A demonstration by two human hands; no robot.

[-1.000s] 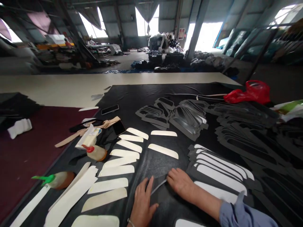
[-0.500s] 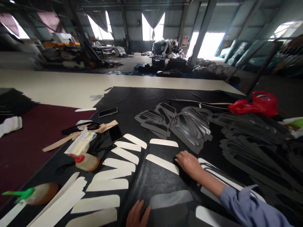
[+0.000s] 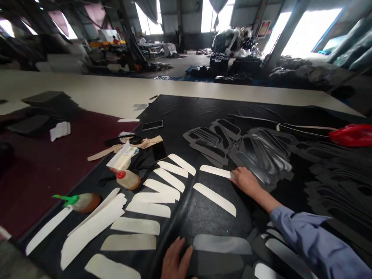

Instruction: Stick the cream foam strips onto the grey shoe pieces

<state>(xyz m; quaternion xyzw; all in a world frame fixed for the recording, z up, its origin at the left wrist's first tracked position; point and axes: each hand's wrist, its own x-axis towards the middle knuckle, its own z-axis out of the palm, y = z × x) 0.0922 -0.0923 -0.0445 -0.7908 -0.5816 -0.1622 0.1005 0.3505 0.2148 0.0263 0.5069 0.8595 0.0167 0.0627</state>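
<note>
My right hand (image 3: 244, 180) reaches across the black sheet (image 3: 215, 201), its bent fingertips on the right end of a cream rounded strip (image 3: 214, 171). A second cream strip (image 3: 216, 198) lies slanted just below. Near the bottom edge, my left hand (image 3: 176, 259) rests with fingers apart, beside a grey translucent strip (image 3: 222, 244); nothing shows in it. Several cream strips (image 3: 148, 209) lie in a fanned column to the left. Dark rounded pieces (image 3: 203, 139) are heaped beyond my right hand.
Two glue bottles, one red-capped (image 3: 128, 179), one green-tipped (image 3: 86, 202), stand or lie at the left near a stack of cream strips (image 3: 91, 228). Two phones (image 3: 152, 125) and cloth scraps lie behind. A red plastic bag (image 3: 353, 135) is at the right.
The view has shifted right-to-left across the scene, so things appear elsewhere. My right hand has moved from beside the lower slanted strip to the upper strip's right end. My left hand stays near the bottom.
</note>
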